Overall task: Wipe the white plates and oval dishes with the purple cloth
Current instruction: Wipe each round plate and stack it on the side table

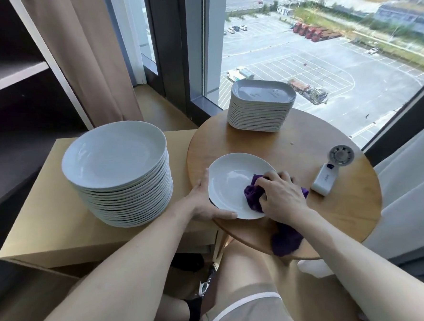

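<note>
Count, left to right. One dark shelf unit (pixel 15 80) at far left, with one beige curtain (pixel 93 56) beside it.

One pale square wooden side table (pixel 48 220) carries one tall stack of round white plates (pixel 117 166). The rims sit too tight for an exact count; well over a dozen.

The left hand (pixel 203 203) grips the left rim of a single round white plate (pixel 229 184). The thumb lies over the near edge and the fingers curl round the far-left edge. This plate rests on the near-left part of one round brown wooden table (pixel 304 142).

One purple cloth (pixel 252 195) is bunched on the plate's right half. The right hand (pixel 282 195) presses down on it with its fingers curled into the fabric. A loose tail of the cloth runs under the wrist and hangs over the near table edge.

At the far side of the same table is one stack of white oval dishes (pixel 260 107), again over a dozen. At the right side lies one white handheld fan (pixel 331 173), apart from the plate. It has small grey lettering on the handle and a blue mark near the head, neither readable.

Behind is a large window (pixel 323 42) onto a car park. No other writing seen.
</note>
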A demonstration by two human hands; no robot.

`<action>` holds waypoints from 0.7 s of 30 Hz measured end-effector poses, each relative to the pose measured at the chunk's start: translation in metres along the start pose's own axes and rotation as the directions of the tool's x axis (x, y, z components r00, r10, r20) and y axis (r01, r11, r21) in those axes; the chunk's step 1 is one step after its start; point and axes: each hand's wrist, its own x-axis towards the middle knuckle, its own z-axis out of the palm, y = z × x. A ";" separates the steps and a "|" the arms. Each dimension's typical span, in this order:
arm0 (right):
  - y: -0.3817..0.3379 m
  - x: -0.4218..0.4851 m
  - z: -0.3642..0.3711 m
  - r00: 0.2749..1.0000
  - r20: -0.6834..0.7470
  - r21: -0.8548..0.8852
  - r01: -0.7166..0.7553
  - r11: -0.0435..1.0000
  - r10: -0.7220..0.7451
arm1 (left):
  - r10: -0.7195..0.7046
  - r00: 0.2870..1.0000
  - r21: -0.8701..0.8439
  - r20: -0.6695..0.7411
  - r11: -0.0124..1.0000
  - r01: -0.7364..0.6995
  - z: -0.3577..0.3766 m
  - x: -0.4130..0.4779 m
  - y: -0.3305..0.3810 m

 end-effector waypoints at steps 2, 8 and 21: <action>0.003 0.012 -0.001 0.999 -0.010 -0.006 -0.034 0.999 0.034 | -0.010 1.000 -0.013 0.007 1.000 0.010 0.000 0.001 -0.001; -0.015 0.047 0.006 0.989 -0.042 0.006 -0.143 0.990 0.143 | 0.015 1.000 -0.025 0.001 1.000 -0.015 0.002 0.004 -0.002; -0.056 0.067 0.024 0.990 -0.078 0.121 -0.109 0.987 0.118 | 0.063 0.997 -0.070 -0.045 0.995 -0.066 0.010 0.005 -0.009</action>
